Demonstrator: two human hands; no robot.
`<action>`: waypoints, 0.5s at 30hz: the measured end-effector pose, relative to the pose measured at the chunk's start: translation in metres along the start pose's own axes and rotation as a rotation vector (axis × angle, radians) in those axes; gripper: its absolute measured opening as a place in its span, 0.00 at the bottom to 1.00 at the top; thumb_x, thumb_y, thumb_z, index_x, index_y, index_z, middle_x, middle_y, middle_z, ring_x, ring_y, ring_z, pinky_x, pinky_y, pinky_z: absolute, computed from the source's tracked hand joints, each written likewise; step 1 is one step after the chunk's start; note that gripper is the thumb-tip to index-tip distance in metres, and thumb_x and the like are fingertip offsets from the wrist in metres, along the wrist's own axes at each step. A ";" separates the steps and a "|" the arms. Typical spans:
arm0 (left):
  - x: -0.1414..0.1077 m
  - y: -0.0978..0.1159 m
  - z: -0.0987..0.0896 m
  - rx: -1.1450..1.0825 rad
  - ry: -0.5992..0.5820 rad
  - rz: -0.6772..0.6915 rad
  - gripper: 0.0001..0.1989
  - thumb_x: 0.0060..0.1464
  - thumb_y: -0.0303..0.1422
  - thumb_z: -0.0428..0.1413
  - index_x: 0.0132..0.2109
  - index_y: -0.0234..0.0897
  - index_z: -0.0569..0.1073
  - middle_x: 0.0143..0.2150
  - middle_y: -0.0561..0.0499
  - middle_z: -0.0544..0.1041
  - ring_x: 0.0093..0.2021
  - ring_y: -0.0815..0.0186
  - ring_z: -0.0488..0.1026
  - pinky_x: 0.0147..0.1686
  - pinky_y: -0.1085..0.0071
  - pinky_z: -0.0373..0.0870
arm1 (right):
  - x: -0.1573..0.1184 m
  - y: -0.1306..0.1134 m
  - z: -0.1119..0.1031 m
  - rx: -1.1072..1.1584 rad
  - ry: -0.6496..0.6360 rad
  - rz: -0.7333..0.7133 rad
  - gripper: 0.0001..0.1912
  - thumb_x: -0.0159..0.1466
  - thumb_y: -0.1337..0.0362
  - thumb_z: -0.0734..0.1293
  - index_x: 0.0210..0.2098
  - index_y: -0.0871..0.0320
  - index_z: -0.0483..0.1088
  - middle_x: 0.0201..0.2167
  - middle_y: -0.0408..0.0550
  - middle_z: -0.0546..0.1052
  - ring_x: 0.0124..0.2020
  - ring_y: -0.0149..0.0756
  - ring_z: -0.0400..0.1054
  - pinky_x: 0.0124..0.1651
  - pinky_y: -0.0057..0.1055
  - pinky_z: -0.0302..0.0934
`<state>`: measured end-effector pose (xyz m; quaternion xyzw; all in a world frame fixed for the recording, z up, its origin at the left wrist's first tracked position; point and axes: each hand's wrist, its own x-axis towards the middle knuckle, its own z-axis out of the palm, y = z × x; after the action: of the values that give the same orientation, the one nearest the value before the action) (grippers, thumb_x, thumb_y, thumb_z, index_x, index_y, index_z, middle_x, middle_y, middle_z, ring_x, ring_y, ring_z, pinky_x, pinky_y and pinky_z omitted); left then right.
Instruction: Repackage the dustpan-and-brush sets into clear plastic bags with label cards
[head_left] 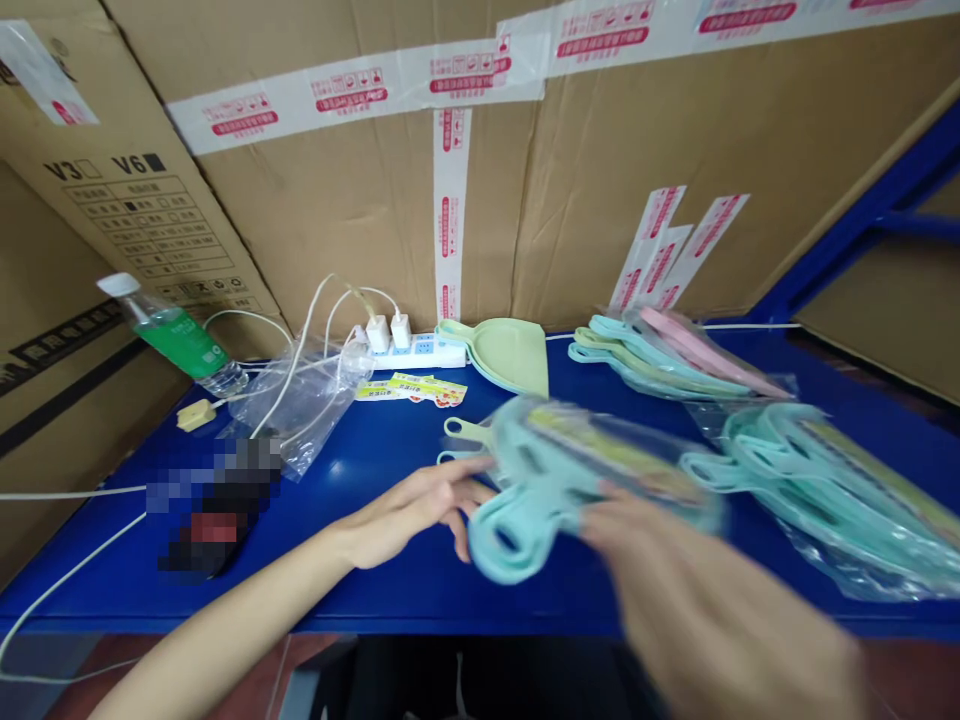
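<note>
within the right hand (697, 590), a clear bag (660, 440) apparently holds mint dustpans (519, 455)

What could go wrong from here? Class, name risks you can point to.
The dustpan bundle might slip from the grip of the right hand if its plastic wrapping slides. Loose white cables near the bottle could snag and tug it. The bundle could also knock the wrapped dustpans to its right.
</note>
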<state>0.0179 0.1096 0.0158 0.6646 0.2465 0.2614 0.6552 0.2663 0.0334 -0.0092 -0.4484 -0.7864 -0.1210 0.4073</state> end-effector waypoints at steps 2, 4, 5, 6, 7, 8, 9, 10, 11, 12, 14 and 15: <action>0.000 -0.003 0.002 -0.337 -0.003 -0.094 0.35 0.56 0.56 0.53 0.61 0.35 0.64 0.42 0.41 0.78 0.39 0.57 0.78 0.33 0.67 0.75 | 0.021 -0.035 0.026 -0.119 0.029 -0.179 0.14 0.66 0.77 0.60 0.40 0.59 0.75 0.34 0.52 0.82 0.41 0.41 0.77 0.40 0.33 0.65; 0.001 -0.006 0.000 -0.459 0.069 -0.149 0.32 0.51 0.45 0.62 0.59 0.35 0.65 0.38 0.45 0.79 0.37 0.58 0.80 0.31 0.70 0.75 | 0.034 -0.046 0.043 -0.179 0.036 -0.240 0.16 0.66 0.78 0.58 0.36 0.60 0.76 0.32 0.51 0.82 0.39 0.42 0.78 0.38 0.33 0.67; 0.001 -0.007 -0.002 -0.466 0.109 -0.167 0.30 0.49 0.39 0.64 0.57 0.35 0.66 0.35 0.46 0.79 0.34 0.60 0.80 0.30 0.71 0.75 | 0.038 -0.046 0.046 -0.181 0.024 -0.269 0.15 0.66 0.78 0.59 0.36 0.61 0.76 0.34 0.52 0.83 0.40 0.42 0.78 0.39 0.33 0.69; 0.002 -0.007 -0.003 -0.455 0.140 -0.180 0.28 0.48 0.35 0.64 0.55 0.34 0.66 0.32 0.48 0.79 0.30 0.63 0.79 0.28 0.73 0.74 | 0.042 -0.042 0.047 -0.162 0.014 -0.293 0.14 0.67 0.76 0.59 0.37 0.61 0.76 0.35 0.52 0.83 0.41 0.43 0.78 0.40 0.34 0.70; 0.002 -0.007 -0.005 -0.435 0.170 -0.185 0.25 0.49 0.34 0.63 0.52 0.34 0.66 0.29 0.49 0.78 0.27 0.65 0.77 0.26 0.75 0.72 | 0.046 -0.035 0.045 -0.120 -0.014 -0.318 0.13 0.68 0.73 0.60 0.39 0.62 0.77 0.37 0.53 0.83 0.43 0.44 0.77 0.41 0.36 0.71; 0.002 -0.006 -0.007 -0.414 0.201 -0.185 0.22 0.50 0.34 0.63 0.50 0.34 0.66 0.26 0.51 0.77 0.23 0.67 0.75 0.23 0.77 0.70 | 0.050 -0.028 0.041 -0.065 -0.053 -0.335 0.12 0.69 0.68 0.60 0.41 0.62 0.76 0.38 0.54 0.83 0.44 0.44 0.77 0.43 0.37 0.71; 0.002 -0.005 -0.009 -0.394 0.226 -0.185 0.20 0.51 0.35 0.62 0.48 0.34 0.66 0.24 0.52 0.76 0.21 0.69 0.73 0.20 0.79 0.67 | 0.056 -0.019 0.035 -0.003 -0.099 -0.337 0.14 0.70 0.63 0.59 0.42 0.62 0.76 0.39 0.55 0.82 0.44 0.45 0.76 0.44 0.38 0.71; 0.002 -0.004 -0.011 -0.375 0.247 -0.183 0.19 0.52 0.37 0.61 0.47 0.34 0.66 0.22 0.53 0.75 0.19 0.70 0.72 0.18 0.81 0.64 | 0.062 -0.010 0.030 0.052 -0.149 -0.322 0.17 0.70 0.58 0.58 0.44 0.62 0.75 0.40 0.56 0.82 0.44 0.45 0.76 0.44 0.39 0.71; 0.002 -0.003 -0.012 -0.358 0.264 -0.177 0.19 0.52 0.37 0.61 0.47 0.34 0.66 0.20 0.54 0.74 0.18 0.71 0.71 0.16 0.82 0.60 | 0.070 0.001 0.025 0.074 -0.171 -0.281 0.19 0.71 0.56 0.57 0.45 0.61 0.75 0.41 0.56 0.81 0.44 0.45 0.76 0.44 0.40 0.71; 0.002 -0.001 -0.013 -0.345 0.281 -0.168 0.20 0.52 0.38 0.62 0.48 0.34 0.66 0.20 0.55 0.73 0.18 0.71 0.70 0.15 0.82 0.57 | 0.077 0.012 0.022 0.067 -0.179 -0.217 0.18 0.71 0.57 0.57 0.46 0.60 0.74 0.41 0.56 0.81 0.44 0.45 0.76 0.43 0.40 0.71; 0.002 0.001 -0.014 -0.321 0.304 -0.153 0.22 0.50 0.38 0.63 0.48 0.34 0.67 0.20 0.56 0.73 0.17 0.71 0.70 0.14 0.81 0.53 | 0.091 0.035 0.021 0.046 -0.151 -0.022 0.15 0.70 0.59 0.57 0.42 0.58 0.73 0.37 0.54 0.80 0.37 0.44 0.76 0.36 0.39 0.71; 0.002 0.002 -0.014 -0.313 0.313 -0.148 0.22 0.50 0.38 0.63 0.49 0.34 0.67 0.21 0.56 0.73 0.17 0.71 0.70 0.14 0.80 0.52 | 0.097 0.046 0.023 0.092 -0.172 0.040 0.13 0.68 0.60 0.59 0.40 0.58 0.72 0.33 0.53 0.79 0.33 0.42 0.75 0.33 0.38 0.70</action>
<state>0.0099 0.1208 0.0177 0.4863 0.3498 0.3475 0.7214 0.2653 0.1306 0.0406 -0.4535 -0.8140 -0.0380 0.3609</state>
